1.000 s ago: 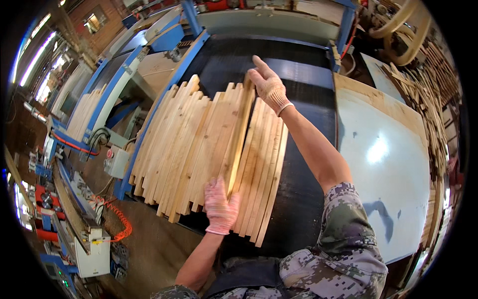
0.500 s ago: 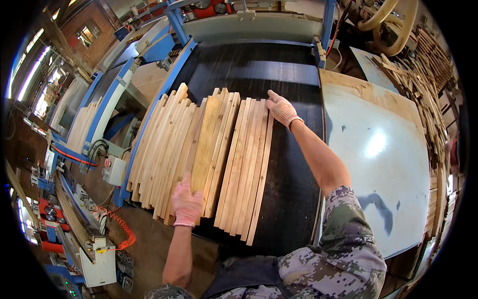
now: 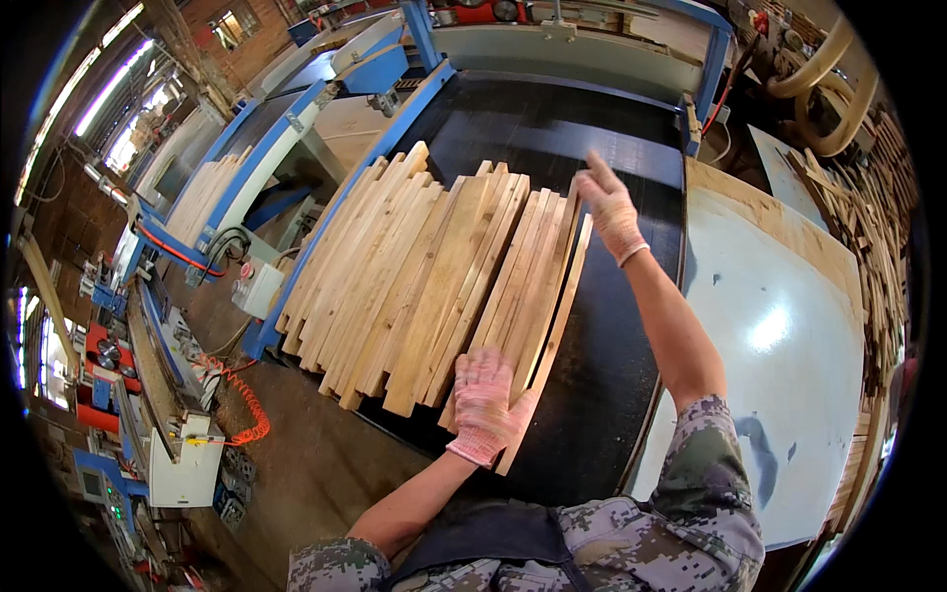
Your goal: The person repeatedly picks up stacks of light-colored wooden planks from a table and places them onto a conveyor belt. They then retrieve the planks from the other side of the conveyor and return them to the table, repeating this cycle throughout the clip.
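The left hand (image 3: 486, 405), in a pink glove, lies on the near ends of some long wooden strips (image 3: 434, 266). Its fingers are spread out straight, and its thumb points off to the right. The right hand (image 3: 612, 212), in a pale glove, is by the far end of a strip near the right side. Its fingers point away and look a bit blurry, so I cannot tell if they grip that strip. The strips lie side by side on a black belt (image 3: 612, 326). A shiny pale board (image 3: 769, 345) is to the right.
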The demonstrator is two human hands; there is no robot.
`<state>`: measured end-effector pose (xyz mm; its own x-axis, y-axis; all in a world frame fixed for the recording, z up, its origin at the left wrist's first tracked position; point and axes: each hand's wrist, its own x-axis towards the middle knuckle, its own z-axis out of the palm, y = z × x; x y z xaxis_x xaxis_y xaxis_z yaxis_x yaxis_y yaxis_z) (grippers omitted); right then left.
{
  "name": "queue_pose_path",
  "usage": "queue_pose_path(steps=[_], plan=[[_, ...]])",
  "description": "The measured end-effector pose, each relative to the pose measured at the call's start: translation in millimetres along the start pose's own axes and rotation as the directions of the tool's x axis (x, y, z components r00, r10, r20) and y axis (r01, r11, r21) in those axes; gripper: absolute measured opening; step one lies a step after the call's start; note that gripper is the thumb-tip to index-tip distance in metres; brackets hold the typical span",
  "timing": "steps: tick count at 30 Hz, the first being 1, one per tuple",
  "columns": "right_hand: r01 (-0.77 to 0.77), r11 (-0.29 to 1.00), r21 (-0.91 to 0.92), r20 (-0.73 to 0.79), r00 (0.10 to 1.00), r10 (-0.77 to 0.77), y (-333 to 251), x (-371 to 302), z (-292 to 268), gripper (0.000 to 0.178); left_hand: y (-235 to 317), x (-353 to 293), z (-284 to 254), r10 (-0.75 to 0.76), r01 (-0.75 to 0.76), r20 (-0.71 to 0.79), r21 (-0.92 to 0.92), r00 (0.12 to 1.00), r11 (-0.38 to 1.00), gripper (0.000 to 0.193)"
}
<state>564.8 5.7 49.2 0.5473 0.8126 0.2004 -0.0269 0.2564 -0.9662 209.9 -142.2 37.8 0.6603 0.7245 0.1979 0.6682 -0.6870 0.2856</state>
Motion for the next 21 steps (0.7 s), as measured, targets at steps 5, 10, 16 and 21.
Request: queue_pose_path(steps=[5,10,16,21], plan=[[0.080,0.971,0.227,-0.156,0.987,-0.045,-29.7,-36.3,3.4,0.082,-6.5,18.9,-16.1,-0.107,0.025,-0.183,-0.399,0.977,0.916,0.038],[-0.093,0.994,-0.061,-0.269,0.960,0.074,33.7,-146.8,-22.6,0.089,-83.2,48.3,-54.8,-0.176,0.111,-0.115,-0.428,0.978,0.897,0.026],[-0.141,0.814,-0.564,-0.231,0.973,0.008,35.4,-281.7,24.6,0.084,-187.6,28.8,-30.2,-0.275,0.267,-0.101,-0.083,0.956,0.960,0.057],[-0.226,0.615,-0.756,-0.243,0.968,0.057,33.4,-295.2,74.2,0.083,-160.8,32.4,-45.6,-0.341,0.322,0.130,0.144,0.931,0.936,0.071]])
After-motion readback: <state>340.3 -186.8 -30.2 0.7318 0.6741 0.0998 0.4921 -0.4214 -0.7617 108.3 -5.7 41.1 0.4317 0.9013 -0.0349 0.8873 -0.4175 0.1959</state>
